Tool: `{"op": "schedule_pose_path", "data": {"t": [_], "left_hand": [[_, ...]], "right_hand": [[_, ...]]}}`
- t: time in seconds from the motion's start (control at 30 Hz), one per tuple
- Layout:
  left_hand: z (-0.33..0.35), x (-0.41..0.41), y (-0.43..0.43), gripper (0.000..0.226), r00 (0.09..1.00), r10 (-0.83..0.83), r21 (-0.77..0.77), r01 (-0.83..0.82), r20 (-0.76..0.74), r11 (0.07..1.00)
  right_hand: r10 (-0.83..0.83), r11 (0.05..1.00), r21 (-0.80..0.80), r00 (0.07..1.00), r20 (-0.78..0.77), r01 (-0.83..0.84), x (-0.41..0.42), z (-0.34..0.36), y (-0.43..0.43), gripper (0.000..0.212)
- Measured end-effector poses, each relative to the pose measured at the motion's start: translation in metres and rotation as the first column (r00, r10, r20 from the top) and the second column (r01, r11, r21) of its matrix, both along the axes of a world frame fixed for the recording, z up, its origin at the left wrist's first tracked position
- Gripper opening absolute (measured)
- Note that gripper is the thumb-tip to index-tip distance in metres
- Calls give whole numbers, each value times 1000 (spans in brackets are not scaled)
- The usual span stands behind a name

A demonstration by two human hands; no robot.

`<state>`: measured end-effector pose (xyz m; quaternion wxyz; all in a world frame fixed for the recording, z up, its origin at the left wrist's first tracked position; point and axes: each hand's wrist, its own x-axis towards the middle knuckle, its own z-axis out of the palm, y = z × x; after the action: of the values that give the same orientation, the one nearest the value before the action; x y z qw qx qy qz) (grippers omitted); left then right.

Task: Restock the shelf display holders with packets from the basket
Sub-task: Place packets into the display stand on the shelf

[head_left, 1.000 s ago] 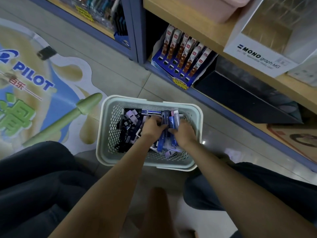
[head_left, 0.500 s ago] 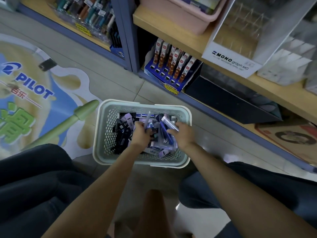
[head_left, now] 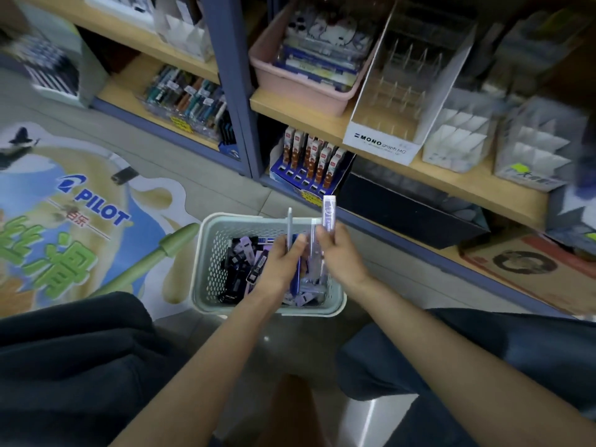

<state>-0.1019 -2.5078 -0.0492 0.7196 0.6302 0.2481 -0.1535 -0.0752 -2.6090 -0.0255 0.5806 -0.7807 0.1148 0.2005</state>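
Head view: my left hand [head_left: 283, 264] is pinching a thin packet [head_left: 289, 225]. My right hand [head_left: 342, 258] is gripping a purple packet [head_left: 329, 212], perhaps two.

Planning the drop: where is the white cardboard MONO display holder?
Head view, upper right: the MONO display holder sits on the wooden shelf between a pink plastic tray and a white divided holder.

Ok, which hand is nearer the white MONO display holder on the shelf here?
Right. The right hand, pinching a purple packet, is below and slightly left of the MONO holder; the left hand is farther left, over the basket.
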Motion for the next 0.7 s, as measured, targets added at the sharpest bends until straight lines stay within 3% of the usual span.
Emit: {"op": "schedule_pose_path", "data": {"t": [0.13,0.3,0.47,0.7], "left_hand": [[33,-12,-12,6,984,-96,42,90,153,995],[56,-21,-17,17,947,-201,215,148,249,965],[73,-21,-31,8,892,-328,338,218,312,915],[91,-26,-64,13,770,-534,373,409,350,833]], "right_hand": [[-179,967,185,984,-9,177,-13,24,-8,14],[-284,914,301,959,-9,273,-30,51,-19,26],[-373,900,283,922,105,332,-46,74,-33,26],[-545,836,90,796,263,542,-69,97,-76,15]]}}
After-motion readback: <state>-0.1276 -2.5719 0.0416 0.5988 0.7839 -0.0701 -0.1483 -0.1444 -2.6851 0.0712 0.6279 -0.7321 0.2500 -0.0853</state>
